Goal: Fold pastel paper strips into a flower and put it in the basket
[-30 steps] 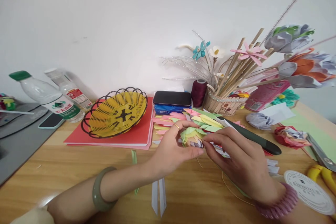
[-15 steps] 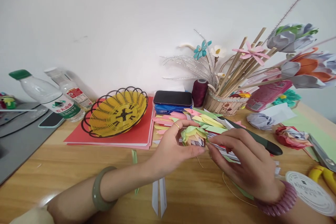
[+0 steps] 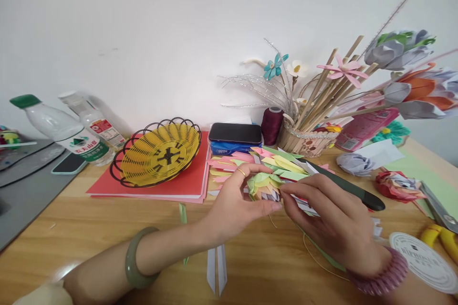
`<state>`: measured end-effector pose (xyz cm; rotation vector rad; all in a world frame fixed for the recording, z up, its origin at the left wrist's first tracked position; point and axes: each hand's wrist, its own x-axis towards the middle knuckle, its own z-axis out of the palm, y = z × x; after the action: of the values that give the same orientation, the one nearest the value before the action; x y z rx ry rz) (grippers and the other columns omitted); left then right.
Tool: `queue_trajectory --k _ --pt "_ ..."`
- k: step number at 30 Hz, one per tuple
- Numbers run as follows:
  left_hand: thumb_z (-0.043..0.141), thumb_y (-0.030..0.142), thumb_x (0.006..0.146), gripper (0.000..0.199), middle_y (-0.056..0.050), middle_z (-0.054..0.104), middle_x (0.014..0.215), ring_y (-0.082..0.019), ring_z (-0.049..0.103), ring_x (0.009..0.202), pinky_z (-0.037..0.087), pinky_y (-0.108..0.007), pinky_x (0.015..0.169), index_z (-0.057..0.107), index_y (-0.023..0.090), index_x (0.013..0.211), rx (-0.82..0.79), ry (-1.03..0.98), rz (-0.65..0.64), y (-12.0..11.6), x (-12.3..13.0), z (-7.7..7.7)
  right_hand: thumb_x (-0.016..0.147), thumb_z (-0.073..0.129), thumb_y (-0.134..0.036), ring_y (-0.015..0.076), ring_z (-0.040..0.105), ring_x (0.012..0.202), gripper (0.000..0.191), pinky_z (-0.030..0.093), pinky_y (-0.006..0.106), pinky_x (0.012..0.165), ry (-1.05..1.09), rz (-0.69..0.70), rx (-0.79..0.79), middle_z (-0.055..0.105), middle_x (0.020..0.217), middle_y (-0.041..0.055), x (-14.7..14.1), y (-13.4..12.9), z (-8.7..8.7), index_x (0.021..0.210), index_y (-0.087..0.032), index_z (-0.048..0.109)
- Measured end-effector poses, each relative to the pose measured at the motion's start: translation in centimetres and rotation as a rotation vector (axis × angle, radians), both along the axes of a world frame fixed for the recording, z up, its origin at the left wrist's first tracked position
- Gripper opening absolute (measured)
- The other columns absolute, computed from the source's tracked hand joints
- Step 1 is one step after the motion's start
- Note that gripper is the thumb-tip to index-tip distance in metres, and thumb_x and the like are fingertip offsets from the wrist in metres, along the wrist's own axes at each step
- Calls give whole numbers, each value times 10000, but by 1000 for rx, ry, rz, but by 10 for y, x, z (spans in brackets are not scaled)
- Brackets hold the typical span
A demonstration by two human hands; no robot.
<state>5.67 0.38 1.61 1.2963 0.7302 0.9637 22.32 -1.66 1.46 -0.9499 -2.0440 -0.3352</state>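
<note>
A layered green, yellow and grey paper flower point(image 3: 264, 182) sits between two hands. The left hand point(image 3: 238, 200) grips it, thumb below, forefinger above, probably steadying it. The right hand point(image 3: 329, 221) works at its 3 o'clock edge, thumb and forefinger pinched together; what lies between them is hidden. Folded strips point(image 3: 286, 164) fan beyond at 1 o'clock, apparently kept within reach; two white strips point(image 3: 222, 270) lie at 7.

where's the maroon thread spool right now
In the head view, the maroon thread spool stands right of centre, between the blue pack and the wooden basket.
</note>
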Motion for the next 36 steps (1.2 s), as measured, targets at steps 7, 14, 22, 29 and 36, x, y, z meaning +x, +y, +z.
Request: queue_trajectory --k 7,14,22,29,36 --pt "685 179 640 411 -3 528 896 -118 489 827 397 -247 750 482 198 998 -28 20 15 1 1 1 834 456 -137 96 484 599 101 406 220 519 201 88 -495 501 720 0 -7 -1 12 787 -203 517" --pt "694 182 631 421 0 533 888 -107 493 799 401 -238 735 484 194 995 -41 -8 22 2 1 -1 833 469 -158 101 469 613 83 389 224 529 267 57 -560 499 707 -11 -7 0 13 801 -204 530" --pt "701 204 632 430 -12 528 963 -122 487 860 394 -252 778 495 198 1010 1 21 9 0 0 2 781 530 -111 95 490 583 87 398 218 499 158 -24 -266 519 708 1 -6 -2 7 809 -194 532" --pt "697 196 638 418 -1 528 927 -114 487 834 396 -243 761 498 206 1006 -19 -3 25 0 0 1 703 620 -79 113 560 612 211 457 232 573 -100 -44 116 595 714 35 0 -4 1 887 -149 544" --pt "694 193 642 418 -6 527 945 -114 485 849 398 -241 767 493 206 1008 -18 -25 14 -1 -1 1 729 617 -83 119 576 617 216 472 236 571 -60 -30 58 613 721 49 -2 -3 2 933 -129 562"
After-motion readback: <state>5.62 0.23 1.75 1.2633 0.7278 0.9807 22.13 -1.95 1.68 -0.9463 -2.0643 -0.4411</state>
